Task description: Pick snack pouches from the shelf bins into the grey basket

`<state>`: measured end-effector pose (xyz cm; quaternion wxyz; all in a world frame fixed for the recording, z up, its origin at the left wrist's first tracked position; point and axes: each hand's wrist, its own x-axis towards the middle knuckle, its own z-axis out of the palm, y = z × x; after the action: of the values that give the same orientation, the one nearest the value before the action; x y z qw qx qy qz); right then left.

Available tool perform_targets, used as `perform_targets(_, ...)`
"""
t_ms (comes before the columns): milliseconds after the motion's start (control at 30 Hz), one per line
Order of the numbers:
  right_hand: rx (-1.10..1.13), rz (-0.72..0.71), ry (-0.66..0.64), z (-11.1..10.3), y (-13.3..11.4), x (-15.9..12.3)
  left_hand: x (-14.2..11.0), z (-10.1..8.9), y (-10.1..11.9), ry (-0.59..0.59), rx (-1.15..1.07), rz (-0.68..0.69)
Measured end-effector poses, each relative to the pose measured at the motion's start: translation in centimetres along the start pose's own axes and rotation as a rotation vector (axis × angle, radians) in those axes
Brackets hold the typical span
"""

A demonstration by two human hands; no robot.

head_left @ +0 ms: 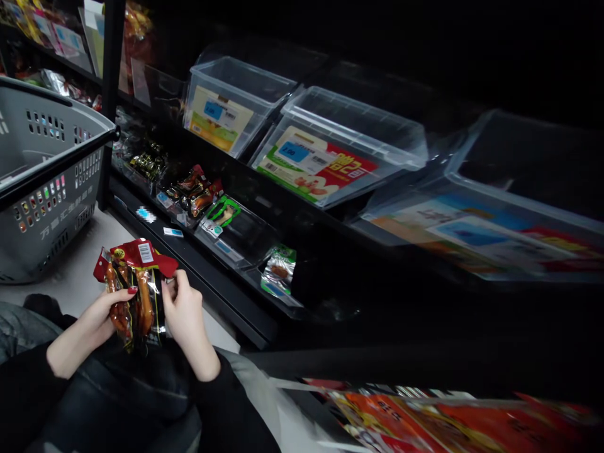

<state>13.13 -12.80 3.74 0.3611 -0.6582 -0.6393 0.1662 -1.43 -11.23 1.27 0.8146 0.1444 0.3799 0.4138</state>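
Observation:
Several snack packets with red tops and clear fronts, brown pieces of food inside, are bunched together above my lap; I call them the snack packets (141, 286). My left hand (101, 318) grips them from the left, its thumb across the front. On the right side my right hand (183, 308) pinches their edge with bent fingers. A white barcode label shows on the red top. Similar red-topped packets (195, 189) lie in a low shelf bin ahead.
A grey shopping basket (61, 207) stands at the left. Clear plastic bins (340, 119) line the dark shelf above. Green-edged packets (279, 267) lie in the lower bins. Red and orange bags (425, 421) are at the bottom right. A black post (112, 63) rises behind the basket.

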Motion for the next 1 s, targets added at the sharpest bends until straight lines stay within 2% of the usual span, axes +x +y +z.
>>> perform_targets(167, 0.160, 0.069, -0.089, -0.1, 0.1, 0.4, -0.2, -0.2, -0.2, -0.037, -0.029, -0.047)
perform_targets(267, 0.147, 0.087, -0.153, -0.2, 0.2, 0.5, -0.5, -0.2, -0.3, -0.079, -0.070, -0.093)
perform_targets(367, 0.089, 0.096, -0.156, -0.1, 0.0, 0.5, -0.6, -0.3, -0.5, -0.101, -0.103, -0.127)
perform_targets(533, -0.046, 0.042, -0.143, 0.5, -0.1, 0.2, -0.4, -0.5, -0.7, -0.105, -0.073, -0.117)
perform_targets(667, 0.017, -0.008, -0.173, 0.3, 0.4, 0.4, -0.3, -0.2, -0.6, -0.108, 0.033, -0.019)
perform_targets(700, 0.034, 0.005, -0.127, 0.0, 0.4, 0.4, -0.2, 0.0, -0.6, -0.100, 0.066, 0.020)
perform_targets(767, 0.048, 0.009, 0.053, -0.6, 0.3, 0.3, 0.1, 0.2, -0.5, -0.071, 0.126, 0.093)
perform_targets(833, 0.057, -0.086, 0.191, -1.1, -0.3, -0.1, 0.5, 0.2, -0.6, -0.003, 0.160, 0.158)
perform_targets(867, 0.064, -0.159, 0.188, -1.2, -0.6, -0.4, 0.8, 0.1, -0.7, 0.041, 0.164, 0.184)
perform_targets(933, 0.078, -0.263, 0.065, -1.1, -1.3, -1.0, 1.1, -0.1, -0.8, 0.121, 0.154, 0.217)
perform_targets(1000, 0.073, -0.250, -0.029, -0.6, -1.7, -1.5, 1.4, -0.4, -0.9, 0.160, 0.142, 0.218)
